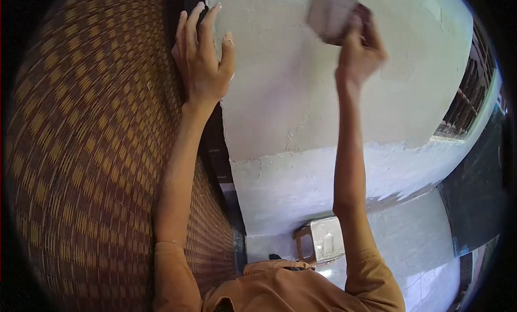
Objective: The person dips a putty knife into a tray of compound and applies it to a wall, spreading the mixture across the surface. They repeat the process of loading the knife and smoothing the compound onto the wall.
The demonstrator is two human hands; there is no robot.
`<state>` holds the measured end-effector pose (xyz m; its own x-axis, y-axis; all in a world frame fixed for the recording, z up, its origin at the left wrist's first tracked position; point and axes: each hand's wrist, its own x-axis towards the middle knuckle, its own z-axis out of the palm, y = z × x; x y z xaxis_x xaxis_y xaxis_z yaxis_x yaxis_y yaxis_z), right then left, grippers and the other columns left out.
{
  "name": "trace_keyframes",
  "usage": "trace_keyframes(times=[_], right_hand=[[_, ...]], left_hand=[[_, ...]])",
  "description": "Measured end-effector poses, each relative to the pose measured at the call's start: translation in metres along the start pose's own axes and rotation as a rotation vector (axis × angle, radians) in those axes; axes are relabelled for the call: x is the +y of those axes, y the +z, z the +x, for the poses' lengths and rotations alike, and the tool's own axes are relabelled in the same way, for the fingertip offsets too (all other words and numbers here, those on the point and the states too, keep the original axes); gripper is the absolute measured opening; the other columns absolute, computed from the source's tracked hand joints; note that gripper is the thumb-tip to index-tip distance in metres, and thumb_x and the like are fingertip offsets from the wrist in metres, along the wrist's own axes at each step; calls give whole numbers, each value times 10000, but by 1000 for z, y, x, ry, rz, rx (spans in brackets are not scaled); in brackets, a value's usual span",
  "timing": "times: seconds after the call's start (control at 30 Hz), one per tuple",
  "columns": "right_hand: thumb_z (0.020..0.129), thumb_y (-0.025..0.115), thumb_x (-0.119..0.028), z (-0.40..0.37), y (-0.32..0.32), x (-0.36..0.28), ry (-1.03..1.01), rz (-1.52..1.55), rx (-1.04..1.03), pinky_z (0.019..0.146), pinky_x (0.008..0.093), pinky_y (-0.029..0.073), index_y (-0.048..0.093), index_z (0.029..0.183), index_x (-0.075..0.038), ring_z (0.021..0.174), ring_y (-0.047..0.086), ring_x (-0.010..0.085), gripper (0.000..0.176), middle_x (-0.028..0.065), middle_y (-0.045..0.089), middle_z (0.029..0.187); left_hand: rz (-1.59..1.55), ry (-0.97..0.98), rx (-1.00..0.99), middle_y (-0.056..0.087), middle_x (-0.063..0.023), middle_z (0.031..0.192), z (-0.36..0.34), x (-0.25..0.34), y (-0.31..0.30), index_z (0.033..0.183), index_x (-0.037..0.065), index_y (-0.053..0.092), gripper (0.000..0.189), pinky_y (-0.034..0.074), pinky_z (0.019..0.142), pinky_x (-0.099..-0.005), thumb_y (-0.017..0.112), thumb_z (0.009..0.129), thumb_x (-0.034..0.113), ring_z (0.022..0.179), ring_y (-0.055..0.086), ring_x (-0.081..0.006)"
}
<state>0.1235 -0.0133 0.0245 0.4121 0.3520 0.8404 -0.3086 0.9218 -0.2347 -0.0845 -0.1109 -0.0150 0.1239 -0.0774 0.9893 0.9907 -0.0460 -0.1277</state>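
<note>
My right hand (362, 56) is closed on a flat, grey-brown scraper-like piece (332, 16) with angled edges. Motion blurs both, so its exact kind is hard to make out. The piece lies against, or very close to, the upper part of a pale plastered wall (269, 91). My left hand (203, 61) is open, its fingers spread along the wall's left edge, beside a dark vertical frame (217, 145). Whitish smears mark its fingertips. No object shows in that hand.
A woven brown-and-tan panel (97, 129) runs down the left side. Below the wall stands a small stool (327, 239) on the shiny floor (406, 226). A barred opening (466, 96) and a dark panel (476, 188) are at the right.
</note>
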Motion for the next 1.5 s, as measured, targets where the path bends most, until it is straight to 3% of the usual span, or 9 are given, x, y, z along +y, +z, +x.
trace_keyframes(times=[0.2,0.37,0.57,0.77,0.9,1.03,1.1,1.3,1.5], right_hand=[[889,638,-49,-41,23,4,69,18,-290,762,235,498,626,1183,54,851,614,90,312,88,694,984],[941,532,-54,-21,-14,-9,24,-17,-37,619,246,526,646,1123,37,721,629,103,233,70,686,889],[908,642,-77,-54,17,3,62,87,-231,810,243,487,604,1217,51,903,609,104,336,88,687,1019],[910,616,-38,-32,-15,-7,151,-9,18,873,292,512,603,1210,57,924,645,166,314,124,682,1038],[916,608,-97,-65,26,4,96,54,-231,915,302,476,601,1205,73,987,636,186,335,168,685,1068],[920,595,-78,-40,5,24,74,-1,-82,807,296,529,596,1205,76,900,654,179,324,140,696,997],[937,562,-65,-23,-11,3,81,113,-8,622,279,564,590,1223,57,761,646,128,312,111,688,960],[877,671,-82,-41,42,1,259,106,-199,824,265,499,602,1234,30,893,614,119,381,115,680,1080],[928,555,-22,11,-5,4,68,147,163,706,305,558,614,1171,62,778,634,144,263,94,665,1018]], left_hand=[[11,-57,-16,419,-152,1401,0,11,2,1348,84,471,464,260,1095,-539,491,940,304,1342,308,-384],[6,-16,-17,413,-118,1409,-6,4,-1,1355,151,469,492,292,1023,-552,541,880,260,1344,312,-380],[12,-50,-28,411,-139,1411,-3,8,3,1361,101,460,463,249,1102,-533,491,942,296,1338,307,-390],[22,-18,2,423,-112,1399,-4,-1,0,1337,151,491,467,298,1025,-548,541,884,253,1335,319,-387],[-10,-62,16,426,-118,1393,-1,4,6,1338,144,490,468,300,1027,-545,536,889,267,1334,320,-391],[-11,7,-5,428,-123,1392,-5,-1,4,1336,145,491,463,305,1021,-543,529,896,285,1331,326,-392],[52,10,5,427,-122,1395,-6,-7,-2,1339,150,489,464,310,1015,-541,523,901,300,1330,327,-391],[12,-27,8,425,-124,1399,-1,-2,4,1346,159,484,463,304,1009,-553,515,908,303,1336,325,-375],[28,-33,-45,389,-137,1427,-3,-4,-8,1360,105,458,466,227,1110,-540,472,949,326,1360,277,-382]])
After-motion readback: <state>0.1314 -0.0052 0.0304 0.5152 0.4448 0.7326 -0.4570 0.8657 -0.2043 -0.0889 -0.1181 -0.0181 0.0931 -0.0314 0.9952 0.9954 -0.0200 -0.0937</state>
